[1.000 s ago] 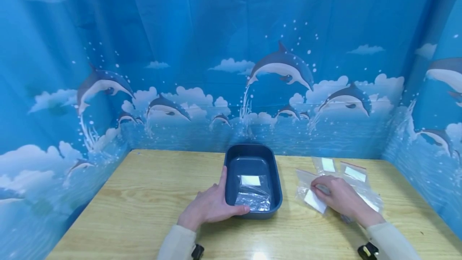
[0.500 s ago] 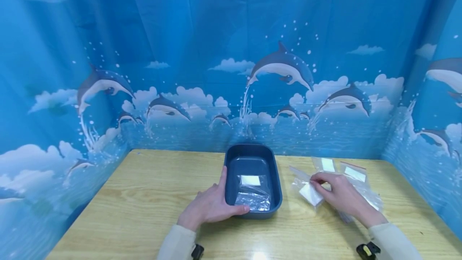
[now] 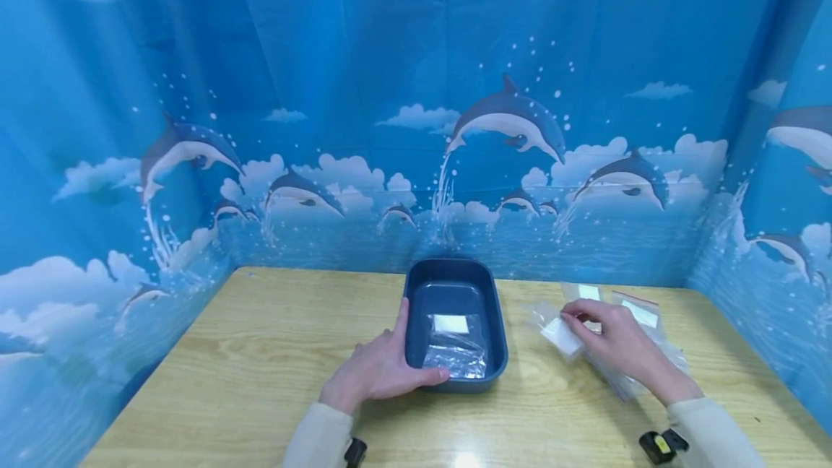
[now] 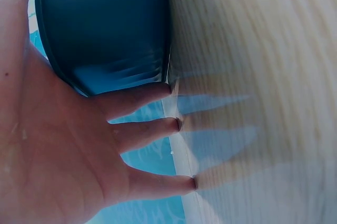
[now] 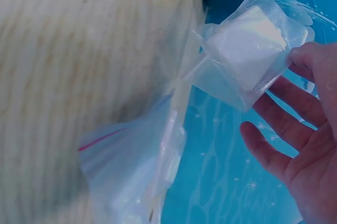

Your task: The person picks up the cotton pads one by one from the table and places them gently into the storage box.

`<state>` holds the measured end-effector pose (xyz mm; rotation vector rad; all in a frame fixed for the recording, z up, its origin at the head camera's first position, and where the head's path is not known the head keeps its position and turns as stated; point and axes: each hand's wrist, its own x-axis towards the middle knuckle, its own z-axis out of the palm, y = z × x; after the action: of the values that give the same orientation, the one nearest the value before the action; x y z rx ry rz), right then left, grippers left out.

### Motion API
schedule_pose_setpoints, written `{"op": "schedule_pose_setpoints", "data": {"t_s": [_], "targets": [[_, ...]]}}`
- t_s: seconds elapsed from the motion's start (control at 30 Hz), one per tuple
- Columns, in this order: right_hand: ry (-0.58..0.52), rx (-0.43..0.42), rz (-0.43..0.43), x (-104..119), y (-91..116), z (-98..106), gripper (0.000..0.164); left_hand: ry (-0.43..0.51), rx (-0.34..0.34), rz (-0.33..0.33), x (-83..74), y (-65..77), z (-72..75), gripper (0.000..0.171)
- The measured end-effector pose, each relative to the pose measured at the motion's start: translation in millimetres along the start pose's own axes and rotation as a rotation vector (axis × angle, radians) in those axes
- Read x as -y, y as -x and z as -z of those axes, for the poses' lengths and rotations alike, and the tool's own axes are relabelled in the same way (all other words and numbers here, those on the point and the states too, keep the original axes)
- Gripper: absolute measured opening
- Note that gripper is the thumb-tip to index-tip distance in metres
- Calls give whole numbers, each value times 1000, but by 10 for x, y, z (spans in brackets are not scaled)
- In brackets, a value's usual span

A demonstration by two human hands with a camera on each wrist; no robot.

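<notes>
My left hand (image 3: 383,370) lies along the near left corner of a dark blue plastic bin (image 3: 500,331), fingers straight and spread, thumb at the front rim. In the left wrist view, the fingertips touch the tabletop beside the bin wall (image 4: 105,19). A clear zip-lock bag with a white label (image 3: 451,324) lies inside the bin. Thumb and forefinger of my right hand (image 3: 614,338) pinch another clear zip-lock bag (image 3: 560,336) with a white insert. The right wrist view shows this bag (image 5: 247,50) off the table, the other fingers loosely bent.
Several more clear zip-lock bags (image 3: 640,313) overlap beneath and behind the right hand, some with red seal strips. The wooden table (image 3: 273,352) ends at a blue dolphin-print curtain (image 3: 364,128) behind and at both sides.
The pinched zip-lock bag has come up off the pile and shifted slightly left, then turned a little, with the right hand. The left hand and bin have stayed put.
</notes>
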<state>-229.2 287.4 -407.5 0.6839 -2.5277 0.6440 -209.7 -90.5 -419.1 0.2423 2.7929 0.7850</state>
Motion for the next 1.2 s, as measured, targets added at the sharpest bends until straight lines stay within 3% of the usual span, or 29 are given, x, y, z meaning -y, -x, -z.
{"op": "schedule_pose_setpoints", "data": {"t_s": [0.3,0.8,1.2], "targets": [[-10,-43,43,33,-86,51,17,13,-3,-4,3,2,0,138],[-72,-4,-19,235,-292,127,12,10,6,4,8,6,1,137],[-88,-45,62,451,-544,97,13,9,-10,-24,15,5,5,137]]}}
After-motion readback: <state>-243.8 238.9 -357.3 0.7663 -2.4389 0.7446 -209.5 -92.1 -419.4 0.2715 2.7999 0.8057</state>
